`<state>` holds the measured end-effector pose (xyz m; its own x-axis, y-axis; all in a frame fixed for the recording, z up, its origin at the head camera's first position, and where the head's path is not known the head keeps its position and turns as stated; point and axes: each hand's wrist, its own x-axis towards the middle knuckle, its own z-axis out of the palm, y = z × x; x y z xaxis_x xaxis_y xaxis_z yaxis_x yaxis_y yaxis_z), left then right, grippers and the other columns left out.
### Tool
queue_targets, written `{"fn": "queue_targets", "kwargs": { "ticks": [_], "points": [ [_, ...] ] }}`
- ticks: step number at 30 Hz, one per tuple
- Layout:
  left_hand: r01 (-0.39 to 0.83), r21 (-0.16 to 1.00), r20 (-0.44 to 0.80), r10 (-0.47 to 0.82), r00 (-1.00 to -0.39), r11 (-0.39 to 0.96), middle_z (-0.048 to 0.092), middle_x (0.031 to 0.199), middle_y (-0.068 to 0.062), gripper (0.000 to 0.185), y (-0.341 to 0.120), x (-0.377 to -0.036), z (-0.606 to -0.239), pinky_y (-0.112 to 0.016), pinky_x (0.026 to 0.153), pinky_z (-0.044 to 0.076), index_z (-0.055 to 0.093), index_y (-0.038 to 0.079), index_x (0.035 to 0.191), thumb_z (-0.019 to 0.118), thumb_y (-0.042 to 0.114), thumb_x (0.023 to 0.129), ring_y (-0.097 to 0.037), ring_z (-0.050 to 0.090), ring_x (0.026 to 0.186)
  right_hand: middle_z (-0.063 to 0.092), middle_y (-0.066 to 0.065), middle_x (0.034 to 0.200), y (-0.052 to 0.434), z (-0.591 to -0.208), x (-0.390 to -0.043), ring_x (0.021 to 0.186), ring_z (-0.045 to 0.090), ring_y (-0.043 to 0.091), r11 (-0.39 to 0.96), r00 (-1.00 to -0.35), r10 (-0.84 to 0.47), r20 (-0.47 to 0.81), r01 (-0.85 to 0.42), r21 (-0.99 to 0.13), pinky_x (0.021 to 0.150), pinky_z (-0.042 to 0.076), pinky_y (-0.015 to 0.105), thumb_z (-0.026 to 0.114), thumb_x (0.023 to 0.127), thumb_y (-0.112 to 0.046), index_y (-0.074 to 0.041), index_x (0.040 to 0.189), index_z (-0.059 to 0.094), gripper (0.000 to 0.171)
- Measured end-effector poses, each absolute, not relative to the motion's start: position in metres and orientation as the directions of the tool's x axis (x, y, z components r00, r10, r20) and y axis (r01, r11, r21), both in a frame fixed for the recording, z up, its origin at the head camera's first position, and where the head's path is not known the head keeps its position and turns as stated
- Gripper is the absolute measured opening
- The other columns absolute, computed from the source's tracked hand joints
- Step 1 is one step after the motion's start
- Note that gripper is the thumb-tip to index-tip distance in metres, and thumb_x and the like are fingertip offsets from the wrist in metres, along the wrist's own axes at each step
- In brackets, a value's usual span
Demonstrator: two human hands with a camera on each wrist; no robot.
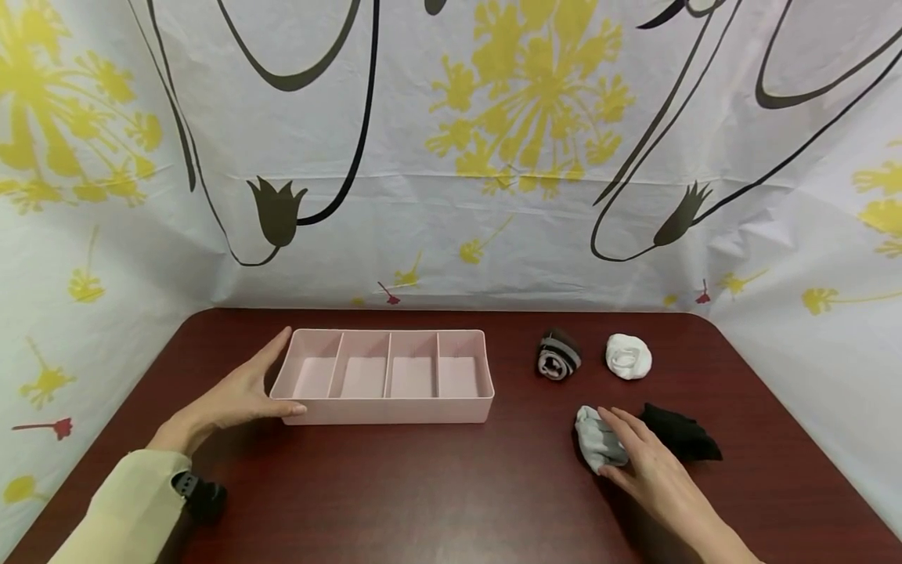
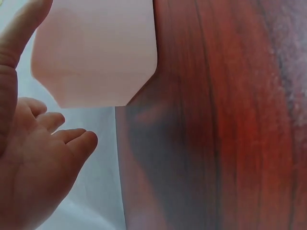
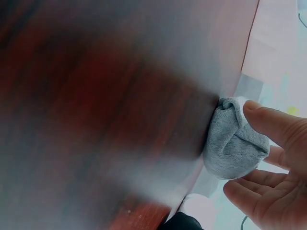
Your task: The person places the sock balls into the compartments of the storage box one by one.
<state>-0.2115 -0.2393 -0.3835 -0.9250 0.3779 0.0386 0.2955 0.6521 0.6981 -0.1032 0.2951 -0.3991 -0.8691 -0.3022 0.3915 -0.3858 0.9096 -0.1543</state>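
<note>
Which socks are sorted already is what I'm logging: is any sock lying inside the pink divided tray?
No: all four compartments of the pink tray show bare bottoms in the head view.

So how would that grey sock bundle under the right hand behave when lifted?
The grey sock bundle looks soft and creased, so it would probably squash under the right hand. It seems light. Being lumpy, it likely would not roll far.
</note>
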Motion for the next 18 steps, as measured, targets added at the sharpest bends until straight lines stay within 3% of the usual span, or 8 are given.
{"fn": "queue_targets", "kwargs": {
  "ticks": [18],
  "points": [
    [0.328, 0.685, 0.029, 0.426, -0.904, 0.65, 0.003, 0.158, -0.017, 0.119, -0.24, -0.2216, -0.387, -0.064, 0.104, 0.019, 0.0, 0.012, 0.152, 0.081, 0.036, 0.07, -0.041, 0.01, 0.141, 0.064, 0.004, 0.102, 0.2937, -0.3991, -0.1113, 0.084, 0.06, 0.015, 0.908, -0.854, -0.317, 0.413, -0.399, -0.128, 0.064, 0.048, 0.03, 0.085, 0.058, -0.004, -0.006, 0.117, 0.06, 0.064]
  ]
}}
